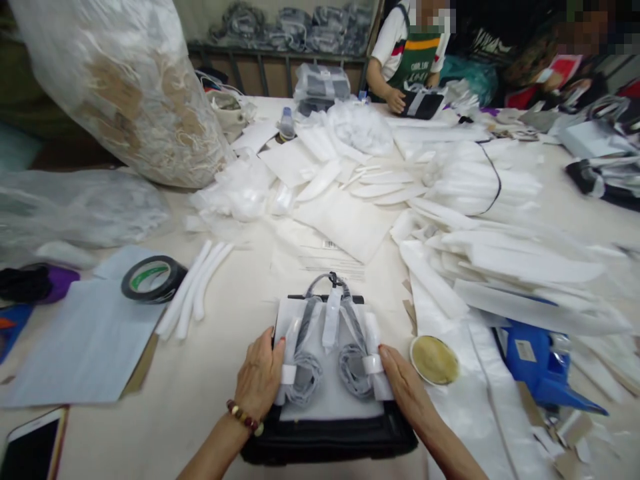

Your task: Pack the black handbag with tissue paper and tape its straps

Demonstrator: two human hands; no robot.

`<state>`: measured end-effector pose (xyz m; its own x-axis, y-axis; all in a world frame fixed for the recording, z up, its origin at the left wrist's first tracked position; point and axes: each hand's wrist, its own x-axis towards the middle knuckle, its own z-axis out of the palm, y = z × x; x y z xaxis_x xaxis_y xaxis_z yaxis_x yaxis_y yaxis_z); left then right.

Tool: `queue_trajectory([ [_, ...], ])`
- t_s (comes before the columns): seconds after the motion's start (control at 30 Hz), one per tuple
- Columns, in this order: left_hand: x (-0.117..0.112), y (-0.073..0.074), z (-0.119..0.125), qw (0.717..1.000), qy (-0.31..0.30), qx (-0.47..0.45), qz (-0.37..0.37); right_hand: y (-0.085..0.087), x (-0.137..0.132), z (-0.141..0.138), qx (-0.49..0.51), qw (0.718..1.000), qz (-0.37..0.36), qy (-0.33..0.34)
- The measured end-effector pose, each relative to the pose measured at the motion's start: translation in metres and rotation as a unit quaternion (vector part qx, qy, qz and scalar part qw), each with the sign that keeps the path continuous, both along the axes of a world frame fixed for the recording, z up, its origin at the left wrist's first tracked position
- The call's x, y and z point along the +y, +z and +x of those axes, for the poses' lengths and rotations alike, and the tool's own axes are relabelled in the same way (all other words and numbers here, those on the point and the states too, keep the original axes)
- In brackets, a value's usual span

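A black bag (330, 437) lies flat on the worktop (200, 373), its upper face covered with white sheeting and wrapped straps (306, 383). The left hand (259, 375) grips the bag's left side, thumb on top; the right hand (404, 381) clasps its right side. Most of the right hand's fingers are hidden.

Left of the bag, a stretch of worktop separates it from white foam strips (189, 283) and a black tape roll (176, 285). The room to its right is tighter: a yellow-topped tub (434, 360) stands just beside the right hand, with heaped white foam sheets (525, 260) farther right, partly hiding a blue object (535, 367). Far left of the bag, a phone (33, 448) is cut off by the frame. Beyond the bag, white sheeting partly covers a printed paper (335, 257), its text illegible.
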<state>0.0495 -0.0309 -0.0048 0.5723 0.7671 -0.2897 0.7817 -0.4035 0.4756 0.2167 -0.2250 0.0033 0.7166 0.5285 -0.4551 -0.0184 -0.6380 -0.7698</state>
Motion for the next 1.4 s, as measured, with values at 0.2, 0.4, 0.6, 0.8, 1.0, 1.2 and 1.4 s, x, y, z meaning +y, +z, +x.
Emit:
queue_trajectory([
  [0.2, -0.013, 0.002, -0.019, 0.998, -0.035, -0.032, -0.028, 0.012, -0.022, -0.022, 0.037, 0.999, -0.008, -0.020],
  [0.4, -0.007, 0.026, 0.005, 0.978, -0.118, -0.011, 0.172, 0.002, -0.022, -0.029, 0.019, 1.000, 0.006, -0.023],
  [0.6, 0.000, 0.035, 0.086, 0.932, -0.330, -0.001, 0.151, 0.003, -0.024, -0.032, -0.003, 1.000, 0.022, -0.020],
  [0.8, 0.016, 0.017, 0.124, 0.922, -0.378, -0.004, 0.083, 0.004, -0.024, -0.033, -0.013, 1.000, 0.012, -0.010],
  [1.0, 0.047, 0.022, 0.118, 0.949, -0.296, -0.108, -0.009, -0.003, -0.028, -0.034, -0.014, 0.999, 0.016, -0.034],
  [1.2, 0.079, 0.020, 0.158, 0.972, -0.042, -0.188, -0.135, -0.011, -0.031, -0.035, -0.039, 0.998, 0.039, -0.044],
  [1.4, 0.092, -0.010, 0.218, 0.954, 0.087, -0.175, -0.227, -0.014, -0.029, -0.040, -0.033, 0.995, 0.034, -0.085],
])
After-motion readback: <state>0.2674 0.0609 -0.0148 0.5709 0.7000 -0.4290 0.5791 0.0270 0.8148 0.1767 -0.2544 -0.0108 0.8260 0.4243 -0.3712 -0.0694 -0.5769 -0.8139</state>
